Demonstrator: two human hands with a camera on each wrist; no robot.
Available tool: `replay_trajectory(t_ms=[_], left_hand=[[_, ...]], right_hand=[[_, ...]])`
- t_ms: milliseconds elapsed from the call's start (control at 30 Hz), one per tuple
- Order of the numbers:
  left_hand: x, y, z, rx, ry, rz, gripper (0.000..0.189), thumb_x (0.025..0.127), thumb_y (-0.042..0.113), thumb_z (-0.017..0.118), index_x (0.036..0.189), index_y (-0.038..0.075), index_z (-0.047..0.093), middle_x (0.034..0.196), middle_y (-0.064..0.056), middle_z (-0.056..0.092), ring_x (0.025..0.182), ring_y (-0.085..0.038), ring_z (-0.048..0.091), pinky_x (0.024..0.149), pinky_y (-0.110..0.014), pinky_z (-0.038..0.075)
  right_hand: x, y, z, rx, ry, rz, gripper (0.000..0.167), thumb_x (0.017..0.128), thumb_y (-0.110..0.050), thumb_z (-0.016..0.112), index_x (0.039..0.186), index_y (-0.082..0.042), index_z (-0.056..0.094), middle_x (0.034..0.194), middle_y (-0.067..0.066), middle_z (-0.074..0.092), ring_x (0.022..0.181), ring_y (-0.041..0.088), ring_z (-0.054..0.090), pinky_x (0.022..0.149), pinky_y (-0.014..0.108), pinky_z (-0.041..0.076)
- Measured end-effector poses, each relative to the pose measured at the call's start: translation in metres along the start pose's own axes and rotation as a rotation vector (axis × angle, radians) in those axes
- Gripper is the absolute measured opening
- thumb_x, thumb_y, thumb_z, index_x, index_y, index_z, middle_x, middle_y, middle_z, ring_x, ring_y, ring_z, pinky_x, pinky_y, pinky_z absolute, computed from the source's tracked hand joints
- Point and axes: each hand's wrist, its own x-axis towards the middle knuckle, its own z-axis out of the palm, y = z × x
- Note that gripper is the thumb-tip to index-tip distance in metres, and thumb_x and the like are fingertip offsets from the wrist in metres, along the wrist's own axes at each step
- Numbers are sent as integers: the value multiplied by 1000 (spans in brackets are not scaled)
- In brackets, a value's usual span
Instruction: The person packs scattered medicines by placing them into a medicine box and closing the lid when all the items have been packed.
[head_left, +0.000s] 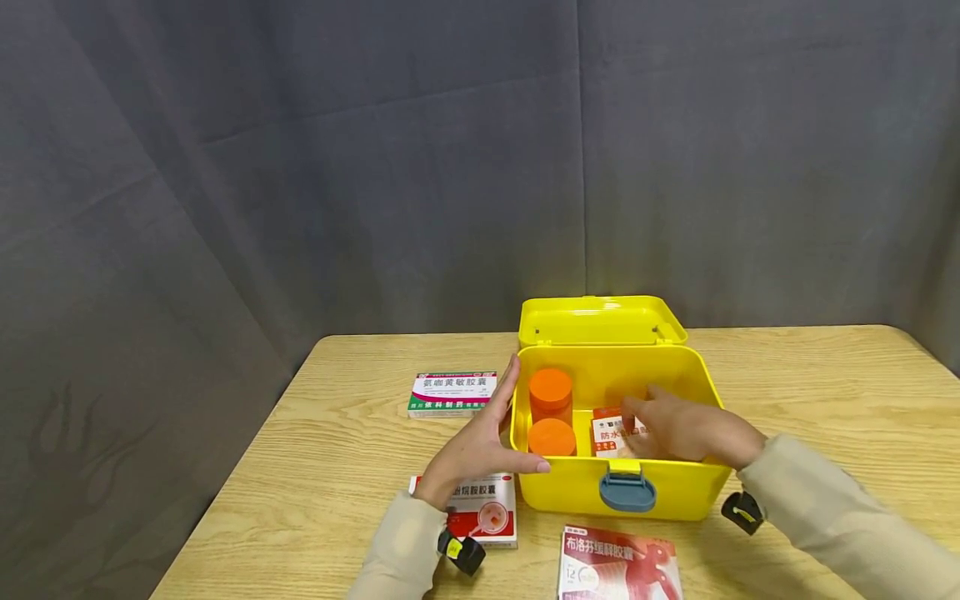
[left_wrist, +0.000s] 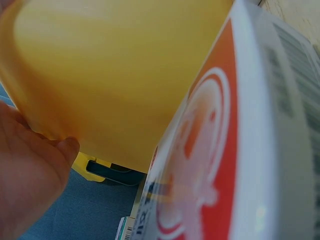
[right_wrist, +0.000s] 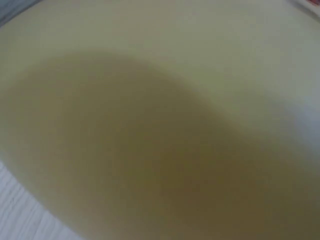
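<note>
A staged recording spot is suggested, such as a corner of a studio or lab, though the kind of building cannot be told. The table (head_left: 810,392) is screened along its far edge and at both sides by plain dark grey cloth (head_left: 375,208), by which any view of the room is blocked. The fabric is marked by an upright seam (head_left: 582,150) and long creases, as in a hung backdrop. The tabletop is finished in pale wood grain, and small black devices (head_left: 470,557) are worn at both wrists.
</note>
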Motion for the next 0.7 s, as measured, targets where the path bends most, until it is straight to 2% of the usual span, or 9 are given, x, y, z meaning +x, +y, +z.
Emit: replay_trajectory(t_ms=[167, 400, 700], left_hand=[[0, 0, 0, -5, -5, 8, 115, 78, 33, 79, 156, 31, -5, 160, 11, -7, 144, -16, 16, 112, -39, 25], [0, 0, 0, 5, 0, 12, 116, 77, 33, 80, 156, 30, -5, 160, 12, -7, 144, -16, 15, 112, -40, 25], [-1, -1, 0, -3, -7, 32, 116, 77, 33, 80, 156, 29, -5, 160, 10, -8, 144, -18, 15, 111, -41, 28]], right_hand=[[1, -1, 0, -35, -49, 65, 19, 93, -26, 65, 101, -15, 51, 91, 9, 41, 80, 24, 47, 70, 38, 46], [2, -3, 0, -72, -61, 102, 29, 93, -28, 65, 111, -10, 50, 93, 12, 42, 82, 26, 49, 74, 42, 49], [2, -4, 1, -65, -105, 195, 44, 92, -31, 66, 125, -8, 49, 110, 20, 46, 95, 34, 51, 87, 56, 47]])
